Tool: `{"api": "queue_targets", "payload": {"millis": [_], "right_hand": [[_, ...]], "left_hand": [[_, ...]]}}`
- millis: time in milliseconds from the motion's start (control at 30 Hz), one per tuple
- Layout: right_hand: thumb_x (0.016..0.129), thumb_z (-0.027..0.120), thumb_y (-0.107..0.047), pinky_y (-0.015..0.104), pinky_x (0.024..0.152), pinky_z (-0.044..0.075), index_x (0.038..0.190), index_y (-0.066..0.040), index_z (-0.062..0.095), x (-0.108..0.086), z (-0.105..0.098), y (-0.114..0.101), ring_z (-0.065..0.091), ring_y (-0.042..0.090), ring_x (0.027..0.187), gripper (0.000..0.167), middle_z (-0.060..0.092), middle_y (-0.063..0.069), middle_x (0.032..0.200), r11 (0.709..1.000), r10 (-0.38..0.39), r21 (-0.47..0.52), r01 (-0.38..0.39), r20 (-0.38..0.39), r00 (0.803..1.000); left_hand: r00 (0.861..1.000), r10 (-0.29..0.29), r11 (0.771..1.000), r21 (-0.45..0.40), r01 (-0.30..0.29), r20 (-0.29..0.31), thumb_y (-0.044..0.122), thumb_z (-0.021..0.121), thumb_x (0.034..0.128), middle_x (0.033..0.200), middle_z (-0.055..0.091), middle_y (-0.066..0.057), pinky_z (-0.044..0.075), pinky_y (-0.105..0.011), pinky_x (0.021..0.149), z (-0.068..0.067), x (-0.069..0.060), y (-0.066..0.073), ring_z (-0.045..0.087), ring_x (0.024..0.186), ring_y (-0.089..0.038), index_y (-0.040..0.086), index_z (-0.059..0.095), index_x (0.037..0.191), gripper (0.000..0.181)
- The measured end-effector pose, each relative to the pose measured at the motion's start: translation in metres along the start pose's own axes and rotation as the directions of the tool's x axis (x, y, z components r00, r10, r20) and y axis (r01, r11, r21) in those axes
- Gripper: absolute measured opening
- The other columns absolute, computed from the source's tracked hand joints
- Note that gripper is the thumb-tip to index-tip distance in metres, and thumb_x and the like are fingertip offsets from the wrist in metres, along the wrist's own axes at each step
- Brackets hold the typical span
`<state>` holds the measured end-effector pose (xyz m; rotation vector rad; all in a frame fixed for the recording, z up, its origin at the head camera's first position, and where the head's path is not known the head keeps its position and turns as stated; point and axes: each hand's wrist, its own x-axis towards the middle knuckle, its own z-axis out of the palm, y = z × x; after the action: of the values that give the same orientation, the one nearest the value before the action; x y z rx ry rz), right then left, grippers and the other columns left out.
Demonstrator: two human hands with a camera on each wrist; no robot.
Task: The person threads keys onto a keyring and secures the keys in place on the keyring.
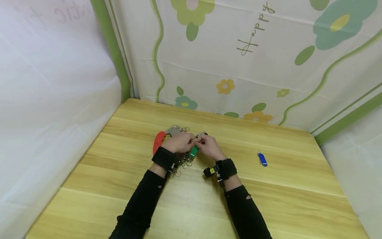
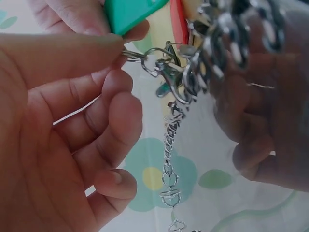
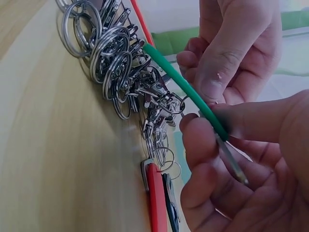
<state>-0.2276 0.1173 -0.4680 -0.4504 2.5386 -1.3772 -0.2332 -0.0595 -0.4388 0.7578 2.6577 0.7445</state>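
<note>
My left hand (image 1: 179, 142) pinches a metal split ring (image 2: 133, 55) between thumb and forefinger; the ring is linked to a small lobster clasp (image 2: 171, 79). Beside it my right hand (image 1: 210, 147) pinches a green key tag (image 1: 193, 152) between thumb and fingers, and a thin metal piece (image 3: 234, 164) sticks out below the tag. The hands nearly meet. Under and around the left hand lie a shiny metal plate (image 1: 173, 131) with a red handle (image 1: 159, 142) and a cluster of key rings (image 3: 111, 53) with clasps. The fingers hide how tag and ring meet.
On the right of the wooden table (image 1: 283, 202) lies a blue key tag (image 1: 262, 159). A red tag-like piece (image 3: 157, 203) and a dark one (image 3: 170, 198) lie near the clasps. White patterned cloth (image 1: 203, 63) walls the back and sides.
</note>
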Motion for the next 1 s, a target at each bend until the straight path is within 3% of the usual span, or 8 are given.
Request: {"api": "queue_targets", "payload": {"millis": [433, 733, 1000], "right_hand": [[0.094, 0.06, -0.011, 0.035, 0.062, 0.053, 0.09, -0.006, 0.061, 0.0011, 0.0008, 0.0007, 0.062, 0.022, 0.068, 0.006, 0.064, 0.012, 0.084, 0.997, 0.038, 0.061, -0.036, -0.022, 0.999], [0.094, 0.059, -0.012, 0.032, 0.058, 0.05, 0.093, -0.006, 0.063, -0.0012, 0.0013, -0.0005, 0.061, 0.02, 0.065, 0.008, 0.065, 0.012, 0.085, 0.999, 0.043, -0.003, -0.043, -0.027, 0.999], [0.094, 0.059, -0.013, 0.032, 0.058, 0.049, 0.093, -0.009, 0.063, -0.002, -0.0002, -0.0012, 0.061, 0.021, 0.066, 0.005, 0.065, 0.012, 0.083, 1.0, 0.002, -0.029, -0.002, 0.005, 1.0]], "left_hand": [[1.0, -0.002, 1.0, -0.009, 0.002, 0.017, 0.007, 0.054, 0.0908, 0.071, 0.052, 0.0, 0.036, -0.025, 0.055, -0.0008, 0.0003, -0.0015, 0.045, 0.056, -0.013, 0.013, 0.058, 0.08, 0.013], [0.999, -0.006, 0.999, 0.039, 0.004, 0.042, 0.016, 0.046, 0.0989, 0.067, 0.051, -0.001, 0.037, -0.025, 0.053, -0.0016, -0.0025, 0.004, 0.046, 0.054, -0.014, 0.012, 0.056, 0.08, 0.021], [0.999, -0.006, 0.999, 0.049, 0.004, 0.037, 0.014, 0.046, 0.0985, 0.068, 0.05, -0.001, 0.036, -0.025, 0.054, 0.0005, -0.0024, 0.0044, 0.045, 0.055, -0.013, 0.013, 0.055, 0.079, 0.021]]}}
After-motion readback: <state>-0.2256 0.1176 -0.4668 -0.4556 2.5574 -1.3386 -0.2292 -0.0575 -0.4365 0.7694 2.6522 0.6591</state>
